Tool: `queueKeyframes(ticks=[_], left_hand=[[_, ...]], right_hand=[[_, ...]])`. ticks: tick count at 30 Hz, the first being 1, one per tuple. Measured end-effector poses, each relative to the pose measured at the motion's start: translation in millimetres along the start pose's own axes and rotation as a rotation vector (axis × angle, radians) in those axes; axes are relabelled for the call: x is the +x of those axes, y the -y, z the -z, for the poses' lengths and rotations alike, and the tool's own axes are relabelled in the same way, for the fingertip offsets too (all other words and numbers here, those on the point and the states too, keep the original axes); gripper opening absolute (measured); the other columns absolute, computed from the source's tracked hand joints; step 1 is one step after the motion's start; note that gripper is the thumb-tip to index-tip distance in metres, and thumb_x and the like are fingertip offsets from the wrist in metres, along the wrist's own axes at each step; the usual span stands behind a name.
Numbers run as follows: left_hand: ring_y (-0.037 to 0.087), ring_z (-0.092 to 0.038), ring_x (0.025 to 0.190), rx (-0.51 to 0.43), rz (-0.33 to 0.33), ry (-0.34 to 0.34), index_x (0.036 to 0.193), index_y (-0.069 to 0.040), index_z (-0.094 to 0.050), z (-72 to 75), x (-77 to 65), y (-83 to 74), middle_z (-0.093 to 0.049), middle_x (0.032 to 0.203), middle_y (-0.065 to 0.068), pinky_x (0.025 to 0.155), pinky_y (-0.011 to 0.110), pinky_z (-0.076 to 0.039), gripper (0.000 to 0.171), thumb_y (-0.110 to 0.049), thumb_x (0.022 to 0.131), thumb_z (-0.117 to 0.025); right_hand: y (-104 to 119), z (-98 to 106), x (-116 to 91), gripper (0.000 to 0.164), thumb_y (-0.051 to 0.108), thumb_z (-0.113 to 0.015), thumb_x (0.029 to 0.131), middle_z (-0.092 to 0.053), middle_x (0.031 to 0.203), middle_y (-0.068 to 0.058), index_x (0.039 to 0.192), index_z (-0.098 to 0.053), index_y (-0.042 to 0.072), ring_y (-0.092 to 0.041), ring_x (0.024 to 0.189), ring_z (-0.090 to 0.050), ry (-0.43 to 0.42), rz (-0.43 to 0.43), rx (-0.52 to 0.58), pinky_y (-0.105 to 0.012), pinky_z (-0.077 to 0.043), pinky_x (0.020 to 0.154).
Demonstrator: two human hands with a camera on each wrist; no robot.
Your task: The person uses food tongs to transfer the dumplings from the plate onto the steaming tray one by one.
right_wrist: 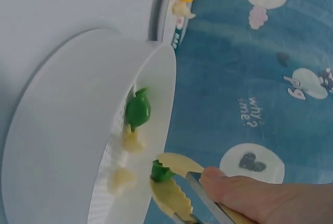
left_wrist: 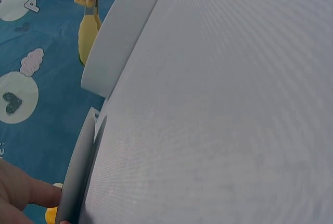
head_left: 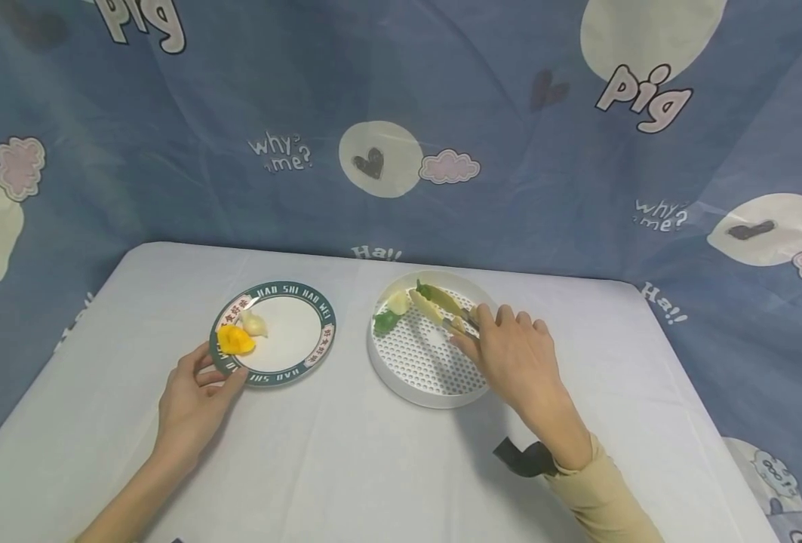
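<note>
My left hand pinches the near-left rim of a white plate with a green patterned border. A yellow piece and a pale garlic-shaped piece sit at the plate's left side. With my right hand I grip yellow-tipped tongs above a round white perforated tray. A small green piece is between the tong tips. Inside the tray lie another green piece and pale yellow pieces. The left wrist view shows the plate edge-on, its food mostly hidden.
A white cloth covers the table. Behind it hangs a blue printed curtain. The plate stands left of the tray, with a gap of cloth between them. A dark strap hangs at my right wrist.
</note>
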State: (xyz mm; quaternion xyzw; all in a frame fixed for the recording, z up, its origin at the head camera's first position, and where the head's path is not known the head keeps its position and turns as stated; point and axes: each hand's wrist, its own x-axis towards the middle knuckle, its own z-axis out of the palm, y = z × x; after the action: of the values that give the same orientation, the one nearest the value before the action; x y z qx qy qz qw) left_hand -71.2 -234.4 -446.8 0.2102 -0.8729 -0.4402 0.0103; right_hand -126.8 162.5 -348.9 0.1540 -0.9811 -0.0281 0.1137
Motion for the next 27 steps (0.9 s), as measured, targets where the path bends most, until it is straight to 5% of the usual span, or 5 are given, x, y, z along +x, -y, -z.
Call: queueKeyframes(ticks=[10, 15, 27], left_hand=[[0.039, -0.061, 0.122, -0.004, 0.005, -0.005, 0.168, 0.005, -0.022, -0.9, -0.4, -0.9, -0.046, 0.156, 0.031, 0.07, 0.007, -0.043, 0.086, -0.029, 0.105, -0.069], [0.038, -0.061, 0.122, -0.006, 0.007, -0.008, 0.168, 0.004, -0.022, -0.7, 0.4, -0.8, -0.046, 0.156, 0.031, 0.069, 0.007, -0.043, 0.086, -0.029, 0.105, -0.069], [0.038, -0.06, 0.123, -0.004, 0.011, -0.003, 0.169, 0.003, -0.021, -0.8, -0.1, -0.5, -0.046, 0.157, 0.03, 0.07, 0.007, -0.043, 0.087, -0.03, 0.105, -0.069]], right_hand=[[2, -2, 0, 0.063, 0.064, -0.065, 0.101, -0.061, 0.081, -0.015, 0.108, -0.064, 0.001, -0.033, 0.067, -0.056, 0.054, -0.025, -0.011, -0.04, -0.042, 0.06], [7, 1, 3, 0.067, 0.065, -0.062, 0.102, -0.07, 0.094, -0.019, 0.126, -0.067, 0.002, -0.037, 0.078, -0.064, 0.09, -0.033, 0.014, -0.044, -0.049, 0.066], [51, 14, 18, 0.067, 0.066, -0.057, 0.104, -0.069, 0.098, -0.018, 0.129, -0.064, 0.004, -0.039, 0.092, -0.068, 0.116, 0.076, 0.0, -0.05, -0.056, 0.081]])
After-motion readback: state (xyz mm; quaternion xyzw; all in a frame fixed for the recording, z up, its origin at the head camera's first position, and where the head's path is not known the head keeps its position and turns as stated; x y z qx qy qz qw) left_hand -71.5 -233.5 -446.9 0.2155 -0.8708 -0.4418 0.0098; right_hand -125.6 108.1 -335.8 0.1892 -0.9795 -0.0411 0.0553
